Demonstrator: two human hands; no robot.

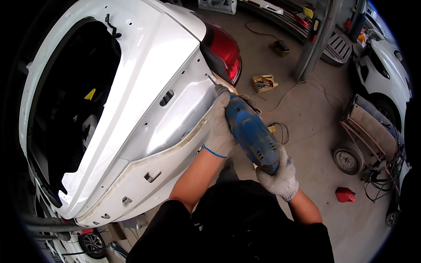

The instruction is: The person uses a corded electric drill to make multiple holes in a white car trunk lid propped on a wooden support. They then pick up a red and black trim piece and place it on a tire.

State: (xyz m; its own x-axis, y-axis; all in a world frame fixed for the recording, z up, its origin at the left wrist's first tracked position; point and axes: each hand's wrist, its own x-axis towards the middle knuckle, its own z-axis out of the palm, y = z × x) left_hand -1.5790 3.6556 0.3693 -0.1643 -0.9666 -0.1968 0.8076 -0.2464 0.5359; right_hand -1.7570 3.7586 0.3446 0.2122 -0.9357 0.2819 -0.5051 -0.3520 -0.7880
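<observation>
A blue power drill (249, 127) with dark smudges is held in both my gloved hands. My left hand (220, 125) wraps round its front end near the chuck (220, 89). At the rear of the drill, my right hand (280, 175) grips the lower end; some of its fingers are hidden beneath. A thin bit points up and left at the white car body panel (180, 94), close to the red tail light (221, 52). Whether the bit's tip touches the metal, I cannot tell. Several holes and slots show in the panel.
An open box of small parts (264, 83) lies on the floor ahead. To the right stand a wheeled cart (368, 131), a red object (345, 194) and another white car (381, 61). A cable (289, 94) runs across the floor near a metal post (313, 44).
</observation>
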